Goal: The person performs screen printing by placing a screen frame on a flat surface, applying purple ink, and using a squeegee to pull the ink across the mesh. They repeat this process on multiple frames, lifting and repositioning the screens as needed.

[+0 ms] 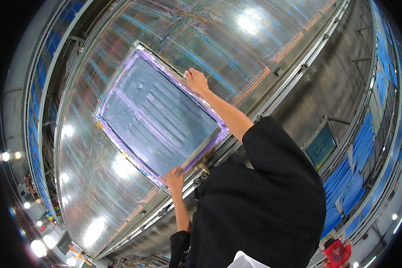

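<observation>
A large screen printing frame (pixel 161 111) lies on the long printing table, its dark blue-grey mesh bordered and streaked with purple ink. My left hand (pixel 174 178) is closed on the frame's near left corner. Farther along the right side, my right hand (pixel 197 81) grips the frame's edge, its arm stretched out. Just inside the near edge runs a narrow greyish bar (pixel 203 147); whether it is a squeegee or part of the frame I cannot tell. Purple ink is smeared thickly around the near right corner. The surface under the frame is hidden.
The shiny printing table (pixel 236 53) carries fine coloured lines and blue streaks. A metal rail (pixel 295 73) runs along its near side. Behind me, a smaller green-meshed frame (pixel 320 146) leans by another table with blue sheets (pixel 362 147). A person in red (pixel 337 253) is far off.
</observation>
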Demonstrator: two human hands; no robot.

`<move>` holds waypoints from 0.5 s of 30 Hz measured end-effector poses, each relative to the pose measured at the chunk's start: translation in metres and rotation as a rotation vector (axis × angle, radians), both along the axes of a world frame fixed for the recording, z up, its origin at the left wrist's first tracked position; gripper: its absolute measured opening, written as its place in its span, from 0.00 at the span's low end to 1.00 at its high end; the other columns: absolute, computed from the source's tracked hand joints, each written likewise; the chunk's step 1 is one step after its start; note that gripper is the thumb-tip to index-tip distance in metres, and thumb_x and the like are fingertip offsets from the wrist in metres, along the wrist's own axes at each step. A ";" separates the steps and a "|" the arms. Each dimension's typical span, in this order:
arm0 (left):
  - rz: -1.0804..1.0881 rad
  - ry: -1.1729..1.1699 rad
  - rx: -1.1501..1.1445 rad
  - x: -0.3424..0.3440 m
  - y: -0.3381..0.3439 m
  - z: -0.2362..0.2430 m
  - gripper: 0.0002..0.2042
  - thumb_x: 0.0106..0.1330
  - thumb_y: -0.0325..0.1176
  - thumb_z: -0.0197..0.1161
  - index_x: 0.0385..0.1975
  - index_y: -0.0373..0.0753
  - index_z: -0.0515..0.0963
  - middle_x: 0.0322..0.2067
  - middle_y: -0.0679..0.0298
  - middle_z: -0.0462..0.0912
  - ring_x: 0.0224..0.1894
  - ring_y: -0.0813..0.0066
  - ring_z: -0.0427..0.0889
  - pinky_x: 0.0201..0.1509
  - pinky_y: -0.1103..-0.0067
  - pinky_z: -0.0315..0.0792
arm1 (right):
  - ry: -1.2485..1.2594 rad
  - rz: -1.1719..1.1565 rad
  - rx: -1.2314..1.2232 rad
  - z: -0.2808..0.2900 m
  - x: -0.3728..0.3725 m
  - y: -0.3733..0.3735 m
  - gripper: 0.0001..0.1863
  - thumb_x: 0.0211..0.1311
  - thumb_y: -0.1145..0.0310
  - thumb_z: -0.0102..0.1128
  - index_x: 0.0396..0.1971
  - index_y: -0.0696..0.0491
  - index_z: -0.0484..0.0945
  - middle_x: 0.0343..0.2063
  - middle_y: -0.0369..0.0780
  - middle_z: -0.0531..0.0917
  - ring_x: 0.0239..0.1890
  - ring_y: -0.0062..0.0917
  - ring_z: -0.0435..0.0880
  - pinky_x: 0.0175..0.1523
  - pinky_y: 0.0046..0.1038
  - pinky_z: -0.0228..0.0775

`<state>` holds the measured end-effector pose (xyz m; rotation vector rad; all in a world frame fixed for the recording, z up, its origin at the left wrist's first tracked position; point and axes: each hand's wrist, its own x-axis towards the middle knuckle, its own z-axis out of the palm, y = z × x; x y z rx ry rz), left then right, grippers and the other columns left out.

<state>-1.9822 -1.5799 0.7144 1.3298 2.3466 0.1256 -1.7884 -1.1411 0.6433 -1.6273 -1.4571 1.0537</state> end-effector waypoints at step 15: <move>-0.128 0.136 0.003 -0.106 -0.092 0.001 0.19 0.54 0.42 0.79 0.45 0.44 0.90 0.36 0.57 0.92 0.45 0.54 0.88 0.82 0.45 0.40 | -0.674 1.213 0.251 0.065 0.087 -0.226 0.30 0.49 0.52 0.77 0.53 0.48 0.86 0.46 0.41 0.88 0.56 0.40 0.85 0.70 0.52 0.63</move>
